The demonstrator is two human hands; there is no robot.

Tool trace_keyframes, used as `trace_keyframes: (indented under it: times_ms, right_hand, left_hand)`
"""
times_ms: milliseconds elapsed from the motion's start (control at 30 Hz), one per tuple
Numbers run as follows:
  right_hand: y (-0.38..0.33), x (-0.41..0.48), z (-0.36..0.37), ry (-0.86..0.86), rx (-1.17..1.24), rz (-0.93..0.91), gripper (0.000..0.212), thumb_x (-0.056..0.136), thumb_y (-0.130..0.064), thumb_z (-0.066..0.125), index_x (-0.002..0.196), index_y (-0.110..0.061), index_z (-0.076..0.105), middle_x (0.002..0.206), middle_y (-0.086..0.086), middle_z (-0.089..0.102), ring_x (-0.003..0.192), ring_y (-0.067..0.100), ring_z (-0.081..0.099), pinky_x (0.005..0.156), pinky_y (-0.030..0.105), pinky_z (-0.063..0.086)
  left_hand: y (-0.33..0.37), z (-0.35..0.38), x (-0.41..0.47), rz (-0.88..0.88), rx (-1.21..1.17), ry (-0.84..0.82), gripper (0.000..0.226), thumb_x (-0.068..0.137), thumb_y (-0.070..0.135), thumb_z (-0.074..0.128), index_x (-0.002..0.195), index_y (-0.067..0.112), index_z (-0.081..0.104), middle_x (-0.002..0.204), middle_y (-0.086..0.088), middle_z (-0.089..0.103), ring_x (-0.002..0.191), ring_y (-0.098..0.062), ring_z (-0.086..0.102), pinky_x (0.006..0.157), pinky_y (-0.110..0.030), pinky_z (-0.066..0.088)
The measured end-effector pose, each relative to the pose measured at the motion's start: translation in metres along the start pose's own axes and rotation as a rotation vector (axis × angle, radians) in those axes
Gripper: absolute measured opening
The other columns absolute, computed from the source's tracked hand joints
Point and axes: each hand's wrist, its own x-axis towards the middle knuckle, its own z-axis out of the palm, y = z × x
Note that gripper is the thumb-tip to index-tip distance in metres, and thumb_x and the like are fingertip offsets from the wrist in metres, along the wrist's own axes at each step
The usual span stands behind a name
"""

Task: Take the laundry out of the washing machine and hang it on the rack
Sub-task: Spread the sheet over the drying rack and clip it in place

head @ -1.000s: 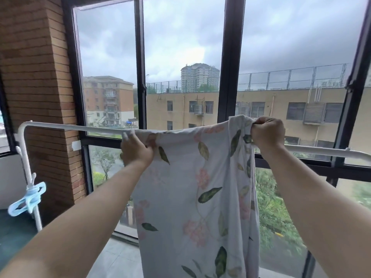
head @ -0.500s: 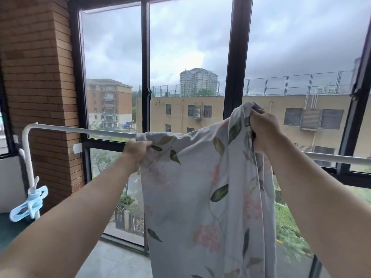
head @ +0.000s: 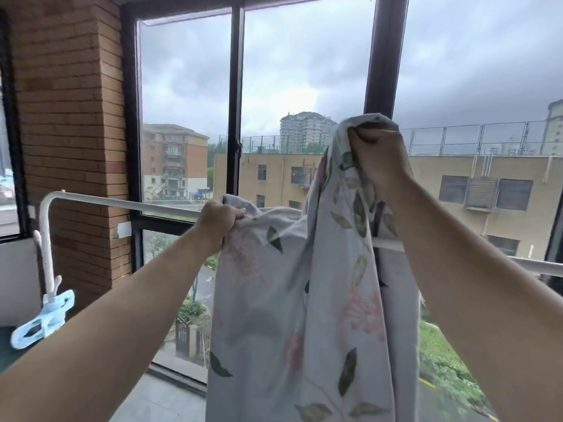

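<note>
A pale floral sheet [head: 292, 315] with green leaves and pink flowers hangs in front of me. My left hand [head: 217, 222] grips its upper left corner right at the white rack bar [head: 122, 204]. My right hand [head: 377, 156] clutches the upper right corner, raised well above the bar. The cloth slopes up from left to right and drapes down past the frame's bottom edge. The bar runs left to right behind the sheet and reappears past my right arm.
The rack's white upright [head: 45, 254] stands at the left with a light blue clip [head: 45, 322] hanging on it. A brick pillar [head: 70, 132] rises behind it. Dark-framed windows [head: 236, 102] close off the far side. Grey floor tiles lie below.
My right hand has lifted its corner of the sheet from bar level to well above the bar. My left hand stays at the bar, holding its corner.
</note>
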Motion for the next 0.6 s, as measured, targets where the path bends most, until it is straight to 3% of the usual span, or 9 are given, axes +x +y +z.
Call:
trace_keyframes:
  times_ms: [67, 133, 167, 233, 300, 400, 500, 533, 600]
  right_hand:
    - [-0.002, 0.009, 0.016, -0.025, 0.040, -0.012, 0.018, 0.093, -0.029, 0.068, 0.097, -0.016, 0.080, 0.069, -0.030, 0.067, 0.065, -0.017, 0.060, 0.062, 0.007, 0.046]
    - [-0.004, 0.017, 0.033, -0.053, 0.077, -0.006, 0.015, 0.090, -0.037, 0.069, 0.083, -0.030, 0.080, 0.069, -0.031, 0.068, 0.065, -0.013, 0.062, 0.061, 0.012, 0.052]
    - [-0.005, 0.019, 0.041, -0.068, 0.088, -0.015, 0.020, 0.088, -0.040, 0.068, 0.073, -0.033, 0.079, 0.070, -0.025, 0.071, 0.063, -0.009, 0.062, 0.063, 0.019, 0.053]
    - [-0.008, 0.021, 0.058, -0.108, 0.113, -0.040, 0.023, 0.085, -0.044, 0.068, 0.069, -0.032, 0.078, 0.069, -0.012, 0.073, 0.058, -0.005, 0.061, 0.059, 0.025, 0.054]
    - [-0.008, 0.019, 0.075, -0.165, 0.106, -0.051, 0.023, 0.087, -0.045, 0.069, 0.072, -0.030, 0.079, 0.064, -0.012, 0.072, 0.053, -0.007, 0.060, 0.050, 0.015, 0.048]
    - [-0.002, 0.013, 0.102, -0.291, 0.025, -0.060, 0.027, 0.087, -0.051, 0.069, 0.068, -0.033, 0.077, 0.062, -0.012, 0.072, 0.055, -0.005, 0.062, 0.053, 0.012, 0.048]
    - [-0.002, 0.010, 0.126, -0.396, -0.060, -0.055, 0.021, 0.084, -0.055, 0.070, 0.065, -0.045, 0.069, 0.071, -0.023, 0.071, 0.068, -0.008, 0.063, 0.062, 0.004, 0.046]
    - [-0.005, 0.009, 0.135, -0.418, -0.082, -0.059, 0.021, 0.083, -0.056, 0.071, 0.064, -0.047, 0.068, 0.074, -0.025, 0.071, 0.070, -0.010, 0.061, 0.062, 0.002, 0.044]
    - [-0.010, 0.010, 0.147, -0.492, -0.127, -0.087, 0.021, 0.083, -0.054, 0.072, 0.063, -0.047, 0.069, 0.078, -0.025, 0.071, 0.071, -0.012, 0.058, 0.068, 0.003, 0.046]
  left_hand:
    - [0.004, -0.007, 0.008, -0.001, -0.013, 0.014, 0.021, 0.090, -0.002, 0.056, 0.110, 0.004, 0.060, 0.106, -0.021, 0.066, 0.095, -0.035, 0.069, 0.074, -0.042, 0.060]
    - [0.010, -0.018, 0.019, 0.009, -0.017, 0.048, 0.024, 0.090, -0.001, 0.057, 0.114, 0.004, 0.060, 0.113, -0.022, 0.066, 0.102, -0.038, 0.068, 0.086, -0.049, 0.058]
    - [0.012, -0.023, 0.023, 0.023, -0.016, 0.071, 0.024, 0.089, 0.002, 0.058, 0.112, 0.006, 0.061, 0.113, -0.021, 0.067, 0.102, -0.037, 0.068, 0.086, -0.048, 0.058]
    - [0.017, -0.033, 0.026, 0.054, -0.008, 0.083, 0.024, 0.085, 0.015, 0.066, 0.107, 0.006, 0.066, 0.102, -0.017, 0.072, 0.090, -0.031, 0.072, 0.070, -0.037, 0.061]
    - [0.021, -0.037, 0.021, 0.028, -0.003, -0.017, 0.048, 0.083, 0.047, 0.071, 0.102, 0.004, 0.072, 0.076, -0.008, 0.073, 0.066, -0.021, 0.072, 0.054, -0.026, 0.056]
    - [0.022, -0.035, 0.017, 0.021, 0.094, -0.110, 0.076, 0.063, 0.085, 0.060, 0.093, 0.019, 0.080, 0.071, -0.006, 0.073, 0.073, -0.022, 0.071, 0.066, -0.027, 0.056]
    - [0.024, -0.021, 0.006, 0.097, 0.256, -0.113, 0.086, 0.055, 0.094, 0.054, 0.099, 0.023, 0.073, 0.093, -0.020, 0.073, 0.089, -0.034, 0.070, 0.083, -0.040, 0.056]
    - [0.025, -0.017, 0.002, 0.116, 0.319, -0.129, 0.089, 0.053, 0.095, 0.054, 0.103, 0.023, 0.071, 0.097, -0.016, 0.074, 0.090, -0.032, 0.072, 0.082, -0.040, 0.058]
    - [0.025, -0.007, -0.004, 0.169, 0.437, -0.172, 0.068, 0.056, 0.087, 0.064, 0.096, 0.033, 0.072, 0.089, 0.004, 0.077, 0.083, -0.016, 0.074, 0.069, -0.029, 0.060]
